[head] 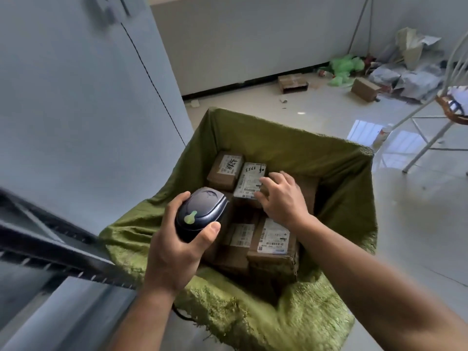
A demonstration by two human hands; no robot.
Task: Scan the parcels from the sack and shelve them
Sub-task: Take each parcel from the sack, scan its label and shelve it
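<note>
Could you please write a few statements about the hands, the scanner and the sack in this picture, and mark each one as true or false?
1. The left hand holds a barcode scanner. True.
2. The green sack holds nothing. False: several cardboard parcels lie in it.
3. The right hand reaches into the sack, its fingers at a white-labelled parcel. True.
4. The parcels bear no labels. False: white printed labels show on several.
5. Cardboard boxes lie on the floor by the far wall. True.
</note>
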